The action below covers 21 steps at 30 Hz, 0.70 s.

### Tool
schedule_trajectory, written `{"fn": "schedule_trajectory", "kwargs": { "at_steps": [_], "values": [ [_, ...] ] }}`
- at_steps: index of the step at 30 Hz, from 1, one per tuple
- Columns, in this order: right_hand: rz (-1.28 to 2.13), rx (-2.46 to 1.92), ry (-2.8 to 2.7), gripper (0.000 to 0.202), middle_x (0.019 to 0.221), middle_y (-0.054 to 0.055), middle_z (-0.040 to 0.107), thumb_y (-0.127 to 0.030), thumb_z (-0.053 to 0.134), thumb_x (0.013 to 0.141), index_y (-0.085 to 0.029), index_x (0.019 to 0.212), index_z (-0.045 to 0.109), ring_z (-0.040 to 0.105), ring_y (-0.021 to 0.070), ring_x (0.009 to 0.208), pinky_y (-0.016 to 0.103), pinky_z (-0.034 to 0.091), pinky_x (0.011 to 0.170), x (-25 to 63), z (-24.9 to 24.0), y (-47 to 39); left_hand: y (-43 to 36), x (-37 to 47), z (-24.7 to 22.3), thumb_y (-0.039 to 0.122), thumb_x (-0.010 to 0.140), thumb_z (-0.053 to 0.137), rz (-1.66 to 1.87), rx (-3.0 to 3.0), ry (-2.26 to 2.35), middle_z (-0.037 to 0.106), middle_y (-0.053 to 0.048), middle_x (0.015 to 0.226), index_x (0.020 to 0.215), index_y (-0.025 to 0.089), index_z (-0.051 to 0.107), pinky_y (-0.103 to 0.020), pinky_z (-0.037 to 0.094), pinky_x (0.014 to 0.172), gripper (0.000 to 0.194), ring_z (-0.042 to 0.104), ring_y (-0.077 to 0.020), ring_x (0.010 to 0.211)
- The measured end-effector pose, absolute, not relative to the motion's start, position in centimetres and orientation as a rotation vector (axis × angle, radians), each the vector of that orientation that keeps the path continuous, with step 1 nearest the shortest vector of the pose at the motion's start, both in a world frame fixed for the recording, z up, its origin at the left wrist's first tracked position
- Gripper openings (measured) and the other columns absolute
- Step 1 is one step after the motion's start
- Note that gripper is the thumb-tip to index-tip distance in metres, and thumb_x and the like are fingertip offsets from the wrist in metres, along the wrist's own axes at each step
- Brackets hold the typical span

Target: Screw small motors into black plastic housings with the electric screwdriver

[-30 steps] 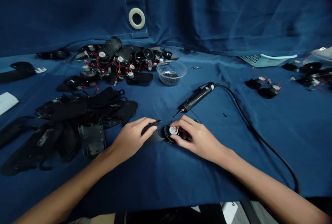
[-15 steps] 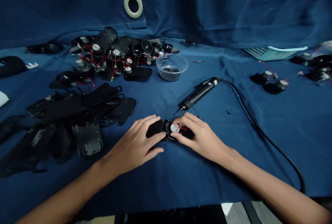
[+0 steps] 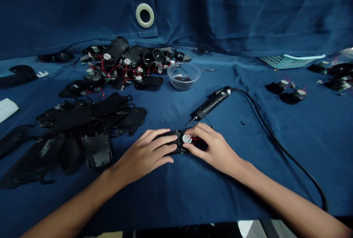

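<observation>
A black plastic housing [image 3: 179,147] lies on the blue cloth between my hands. My left hand [image 3: 150,149] rests over its left part, fingers spread and lying on it. With thumb and forefinger, my right hand [image 3: 211,145] grips a small round white motor [image 3: 186,138] with red wires, at the housing's right part. Just beyond my right hand lies a black electric screwdriver [image 3: 212,103], its tip pointing down-left toward the housing. Behind, a clear bowl [image 3: 184,74] holds small dark screws.
Black housings [image 3: 96,149] are heaped at the left. Behind them is a pile of black parts [image 3: 118,61] with red wires. A cable [image 3: 278,144] curves down the right side. A teal basket [image 3: 293,61] and wired parts [image 3: 292,95] sit at the back right.
My left hand's fingers have shifted and lie flatter across the housing. My right hand still pinches the motor. The whole view has moved slightly, with things appearing a little lower.
</observation>
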State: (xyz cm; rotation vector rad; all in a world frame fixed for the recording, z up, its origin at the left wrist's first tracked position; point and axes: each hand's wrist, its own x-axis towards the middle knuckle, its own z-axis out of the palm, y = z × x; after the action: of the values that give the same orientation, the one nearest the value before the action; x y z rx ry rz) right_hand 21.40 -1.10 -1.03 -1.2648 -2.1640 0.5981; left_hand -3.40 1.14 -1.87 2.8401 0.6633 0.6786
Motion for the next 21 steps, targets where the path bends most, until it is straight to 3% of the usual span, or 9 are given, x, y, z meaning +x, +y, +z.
{"fn": "schedule_trajectory", "kwargs": {
  "at_steps": [21],
  "values": [
    [0.629,-1.186,-2.189,0.024,0.101,0.006,0.063,-0.031,0.062,0.089,-0.015,0.107,0.06,0.058,0.0142,0.095,0.029,0.047,0.087,21.83,-1.1,-0.81,1.38,-3.26,-1.37,0.028,0.09,0.064,0.776,2.906,0.616,0.065,-0.002,0.125,0.119,0.019,0.061,-0.042,0.052,0.096,0.03,0.054,-0.0238,0.124]
  ]
}}
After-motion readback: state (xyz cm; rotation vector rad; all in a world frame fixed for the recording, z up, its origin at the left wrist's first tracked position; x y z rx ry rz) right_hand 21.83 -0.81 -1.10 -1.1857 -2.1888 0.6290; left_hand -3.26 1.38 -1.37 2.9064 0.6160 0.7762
